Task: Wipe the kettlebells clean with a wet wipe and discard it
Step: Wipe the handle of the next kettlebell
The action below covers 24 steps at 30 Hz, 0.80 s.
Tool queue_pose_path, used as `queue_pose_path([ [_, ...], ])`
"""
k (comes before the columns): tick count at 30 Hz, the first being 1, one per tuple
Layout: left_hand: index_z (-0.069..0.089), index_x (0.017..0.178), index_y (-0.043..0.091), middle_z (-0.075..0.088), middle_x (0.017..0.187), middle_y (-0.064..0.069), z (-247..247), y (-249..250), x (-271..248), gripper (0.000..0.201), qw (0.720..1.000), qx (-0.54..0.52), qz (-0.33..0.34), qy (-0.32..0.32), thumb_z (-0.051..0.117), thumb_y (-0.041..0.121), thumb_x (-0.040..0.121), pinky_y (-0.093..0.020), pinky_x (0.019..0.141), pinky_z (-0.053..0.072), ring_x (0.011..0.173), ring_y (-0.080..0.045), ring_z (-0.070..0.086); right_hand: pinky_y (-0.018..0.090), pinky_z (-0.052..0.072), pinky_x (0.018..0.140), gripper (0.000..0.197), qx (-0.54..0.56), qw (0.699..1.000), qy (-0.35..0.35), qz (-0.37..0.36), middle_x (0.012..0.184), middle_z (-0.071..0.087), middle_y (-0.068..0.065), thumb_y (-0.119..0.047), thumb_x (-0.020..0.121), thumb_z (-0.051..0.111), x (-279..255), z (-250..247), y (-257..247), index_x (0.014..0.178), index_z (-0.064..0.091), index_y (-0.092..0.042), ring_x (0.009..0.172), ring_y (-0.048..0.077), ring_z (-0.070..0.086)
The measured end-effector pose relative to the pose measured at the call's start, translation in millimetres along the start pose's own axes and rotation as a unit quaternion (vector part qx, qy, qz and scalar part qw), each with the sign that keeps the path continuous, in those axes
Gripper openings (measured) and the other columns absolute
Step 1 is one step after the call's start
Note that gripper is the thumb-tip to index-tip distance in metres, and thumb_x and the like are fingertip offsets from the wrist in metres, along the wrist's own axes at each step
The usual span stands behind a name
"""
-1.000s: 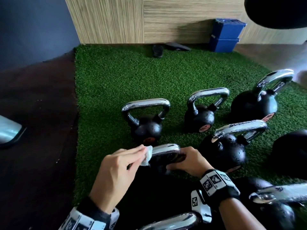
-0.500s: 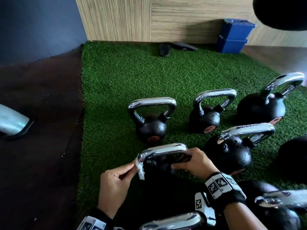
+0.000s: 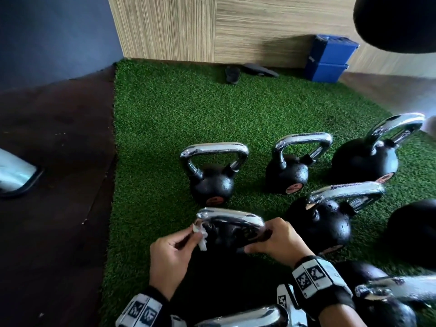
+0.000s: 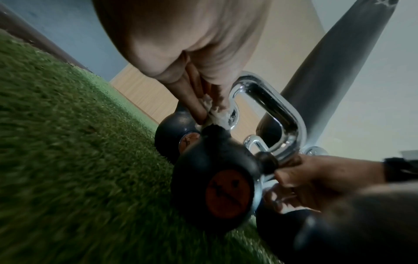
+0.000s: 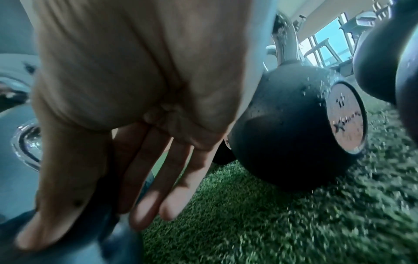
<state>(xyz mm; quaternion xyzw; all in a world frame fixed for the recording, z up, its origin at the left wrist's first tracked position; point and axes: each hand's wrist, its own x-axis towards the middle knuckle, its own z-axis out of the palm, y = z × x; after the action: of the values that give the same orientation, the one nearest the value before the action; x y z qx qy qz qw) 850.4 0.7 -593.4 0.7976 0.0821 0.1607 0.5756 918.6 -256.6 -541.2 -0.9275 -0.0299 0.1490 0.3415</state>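
**Wiping a kettlebell handle, wipe pinched at its left bend**

Starting at the left: a pale curved object is seen on the dark floor, well apart from the L hand. The left hand is held with fingers curled, and a small crumpled wet wipe is pinched between thumb and fingertips. The wipe is pressed against the left bend of the chrome handle of the near kettlebell, just above the black body, as confirmed in the L wrist view.

The opposite side of that handle is gripped by the right hand, fingers wrapped over it and thumb below. The kettlebell is set between both hands on the green turf.

Beyond the hands, three more kettlebells are stood in a row; the left one is just past the L hand. A larger wet-speckled kettlebell is placed just beside the R hand, to its right. Far behind, two stacked blue boxes are seen against the wood-panel wall.
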Motion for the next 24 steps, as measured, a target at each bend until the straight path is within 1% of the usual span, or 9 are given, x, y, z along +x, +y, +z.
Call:
queue_pose_path([
  [4, 0.079, 0.109, 0.023, 0.076, 0.104, 0.013, 14, 13, 39, 0.033, 0.993, 0.103, 0.034, -0.034, 0.075, 0.044, 0.084, 0.007, 0.076, 0.038, 0.089, 0.025, 0.060, 0.004, 0.036, 0.049, 0.029, -0.046, 0.993, -0.080, -0.080, 0.050, 0.060, -0.026, -0.031, 0.058, 0.092, -6, -5, -6, 0.051, 0.067, -0.044, 0.051, -0.012, 0.055],
  [6, 0.078, 0.111, 0.023, 0.076, 0.105, 0.014, 24, 22, 57, 0.031, 0.987, 0.139, 0.046, -0.067, 0.077, 0.040, 0.085, 0.010, 0.077, 0.033, 0.090, 0.029, 0.054, 0.002, 0.036, 0.051, 0.022, -0.050, 0.987, -0.111, -0.104, 0.051, 0.060, -0.029, -0.023, 0.068, 0.084, -7, -2, -11, 0.059, 0.073, -0.039, 0.053, -0.014, 0.058],
  [9, 0.079, 0.106, 0.019, 0.076, 0.099, 0.016, 33, 29, 71, 0.029, 0.988, 0.117, 0.048, -0.085, 0.083, 0.033, 0.080, 0.008, 0.079, 0.038, 0.082, 0.031, 0.056, 0.001, 0.038, 0.056, 0.018, -0.060, 0.985, -0.122, -0.109, 0.055, 0.061, -0.032, -0.018, 0.076, 0.074, 5, -5, -18, 0.064, 0.075, -0.032, 0.061, -0.016, 0.059],
  [11, 0.079, 0.105, 0.026, 0.073, 0.096, 0.027, 31, 29, 70, 0.025, 0.989, 0.098, 0.036, -0.105, 0.083, 0.030, 0.081, 0.001, 0.082, 0.046, 0.085, 0.026, 0.060, 0.002, 0.041, 0.059, 0.029, -0.035, 0.988, -0.101, -0.107, 0.061, 0.065, -0.029, -0.016, 0.078, 0.074, 17, -9, -22, 0.062, 0.070, -0.040, 0.064, -0.015, 0.060],
  [14, 0.072, 0.104, 0.045, 0.065, 0.093, 0.043, 23, 25, 57, 0.025, 0.988, 0.068, 0.025, -0.136, 0.078, 0.027, 0.087, -0.002, 0.086, 0.047, 0.097, 0.019, 0.063, 0.008, 0.047, 0.068, 0.017, -0.007, 0.991, -0.092, -0.099, 0.077, 0.071, -0.018, -0.030, 0.076, 0.080, 28, -7, -30, 0.090, 0.073, -0.036, 0.070, -0.010, 0.061],
  [17, 0.076, 0.108, 0.034, 0.059, 0.092, 0.048, 30, 22, 50, 0.022, 0.992, 0.076, 0.029, -0.092, 0.078, 0.027, 0.087, 0.004, 0.086, 0.041, 0.094, 0.025, 0.059, 0.004, 0.043, 0.063, 0.028, 0.001, 0.987, -0.128, -0.095, 0.069, 0.067, -0.027, -0.035, 0.078, 0.079, 31, 7, -30, 0.105, 0.072, -0.037, 0.063, -0.018, 0.058],
  [19, 0.079, 0.106, 0.025, 0.065, 0.096, 0.038, 37, 26, 52, 0.022, 0.995, 0.079, 0.030, -0.050, 0.080, 0.028, 0.084, 0.003, 0.083, 0.042, 0.088, 0.028, 0.058, 0.005, 0.044, 0.065, 0.026, 0.021, 0.987, -0.129, -0.088, 0.071, 0.068, -0.027, -0.037, 0.078, 0.079, 32, 12, -29, 0.102, 0.072, -0.043, 0.066, -0.019, 0.059],
  [21, 0.080, 0.102, 0.029, 0.073, 0.096, 0.027, 41, 35, 55, 0.018, 0.998, 0.049, 0.033, -0.020, 0.080, 0.028, 0.084, -0.005, 0.081, 0.050, 0.087, 0.021, 0.063, 0.006, 0.044, 0.065, 0.024, 0.029, 0.988, -0.122, -0.086, 0.071, 0.069, -0.026, -0.038, 0.076, 0.080, 32, 13, -27, 0.098, 0.072, -0.044, 0.068, -0.018, 0.060],
  [24, 0.075, 0.109, 0.041, 0.072, 0.094, 0.031, 40, 45, 51, 0.020, 0.996, 0.015, 0.087, -0.022, 0.073, 0.040, 0.088, -0.009, 0.070, 0.051, 0.084, 0.013, 0.069, 0.011, 0.045, 0.068, 0.024, 0.040, 0.990, -0.109, -0.076, 0.071, 0.070, -0.022, -0.042, 0.073, 0.083, 31, 12, -26, 0.094, 0.074, -0.040, 0.068, -0.015, 0.060],
])
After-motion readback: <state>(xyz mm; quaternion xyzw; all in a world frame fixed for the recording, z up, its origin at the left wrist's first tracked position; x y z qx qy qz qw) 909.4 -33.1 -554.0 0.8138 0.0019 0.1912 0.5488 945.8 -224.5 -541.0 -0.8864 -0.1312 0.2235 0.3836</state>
